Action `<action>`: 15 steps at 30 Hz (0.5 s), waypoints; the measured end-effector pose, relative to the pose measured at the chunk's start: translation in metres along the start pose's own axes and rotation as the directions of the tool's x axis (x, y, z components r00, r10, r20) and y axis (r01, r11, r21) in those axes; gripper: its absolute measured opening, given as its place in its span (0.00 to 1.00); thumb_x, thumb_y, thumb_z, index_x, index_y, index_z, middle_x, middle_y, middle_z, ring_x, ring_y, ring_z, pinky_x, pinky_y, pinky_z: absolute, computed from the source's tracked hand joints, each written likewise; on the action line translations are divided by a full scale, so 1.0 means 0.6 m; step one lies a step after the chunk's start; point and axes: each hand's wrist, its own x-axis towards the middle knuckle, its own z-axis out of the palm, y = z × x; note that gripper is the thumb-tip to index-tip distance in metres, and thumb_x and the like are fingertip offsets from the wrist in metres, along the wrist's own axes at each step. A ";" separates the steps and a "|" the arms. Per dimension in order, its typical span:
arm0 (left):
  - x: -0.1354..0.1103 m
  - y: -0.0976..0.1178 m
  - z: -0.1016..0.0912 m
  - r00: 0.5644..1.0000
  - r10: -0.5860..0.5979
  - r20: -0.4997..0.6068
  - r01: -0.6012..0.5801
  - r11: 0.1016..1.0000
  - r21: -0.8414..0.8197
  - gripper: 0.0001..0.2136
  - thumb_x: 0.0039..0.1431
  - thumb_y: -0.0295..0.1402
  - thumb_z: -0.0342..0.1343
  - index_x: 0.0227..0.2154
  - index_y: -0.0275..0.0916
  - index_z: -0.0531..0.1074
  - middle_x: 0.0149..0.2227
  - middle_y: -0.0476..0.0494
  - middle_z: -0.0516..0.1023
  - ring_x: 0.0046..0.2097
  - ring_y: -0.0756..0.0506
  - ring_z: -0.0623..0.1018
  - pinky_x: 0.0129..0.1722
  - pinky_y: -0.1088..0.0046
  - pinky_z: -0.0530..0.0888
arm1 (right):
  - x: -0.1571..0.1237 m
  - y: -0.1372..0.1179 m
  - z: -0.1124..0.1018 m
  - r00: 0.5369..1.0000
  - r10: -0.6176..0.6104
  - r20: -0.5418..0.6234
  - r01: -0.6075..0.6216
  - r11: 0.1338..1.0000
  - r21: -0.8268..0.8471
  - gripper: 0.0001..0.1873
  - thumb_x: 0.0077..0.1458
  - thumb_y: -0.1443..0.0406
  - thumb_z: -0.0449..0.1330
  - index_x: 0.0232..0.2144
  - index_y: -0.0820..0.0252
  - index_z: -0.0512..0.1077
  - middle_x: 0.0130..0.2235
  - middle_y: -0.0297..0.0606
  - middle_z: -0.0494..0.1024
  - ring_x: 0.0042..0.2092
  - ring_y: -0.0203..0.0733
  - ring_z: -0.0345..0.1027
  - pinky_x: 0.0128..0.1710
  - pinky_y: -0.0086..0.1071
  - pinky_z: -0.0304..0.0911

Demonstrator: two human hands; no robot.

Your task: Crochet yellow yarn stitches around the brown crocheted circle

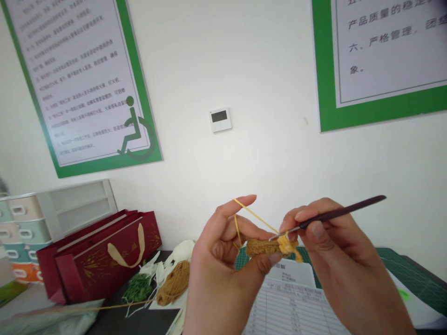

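My left hand [223, 270] pinches a small tan crocheted strip [263, 247] between thumb and fingers. A strand of golden-yellow yarn [252, 216] loops over its raised index finger and runs down to the stitches. My right hand [345, 265] is shut on a slim crochet hook [335, 215] with a dark handle, and the metal tip reaches into the strip's yellow end. A ball of the same tan yarn [173, 283] lies on white material at the lower left, and a thin strand trails from it across the table.
Dark red gift bags [99, 256] stand left of a bunch of green leaves [138, 288], with plastic drawers [24, 223] behind them. A printed sheet [289, 311] lies on a green cutting mat [412, 279]. Framed notices [80, 79] and a wall panel [220, 119] hang above.
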 end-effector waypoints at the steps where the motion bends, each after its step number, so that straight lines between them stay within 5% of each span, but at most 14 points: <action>1: 0.000 0.000 0.001 1.000 0.002 -0.001 -0.002 1.000 0.000 0.28 0.46 0.20 0.73 0.50 0.46 0.76 0.29 0.53 0.78 0.33 0.49 0.80 0.36 0.75 0.79 | -0.001 0.000 0.000 1.000 -0.010 -0.003 0.010 1.000 -0.013 0.06 0.67 0.63 0.59 0.39 0.53 0.77 0.36 0.38 0.80 0.35 0.38 0.74 0.34 0.28 0.73; 15: -0.005 0.011 0.012 0.997 0.035 -0.063 -0.031 0.998 0.063 0.26 0.46 0.20 0.71 0.49 0.45 0.77 0.29 0.52 0.79 0.34 0.48 0.79 0.36 0.75 0.76 | 0.002 -0.013 -0.006 0.975 -0.210 0.075 0.221 0.957 -0.189 0.08 0.68 0.68 0.56 0.43 0.51 0.74 0.38 0.37 0.80 0.40 0.39 0.77 0.38 0.30 0.74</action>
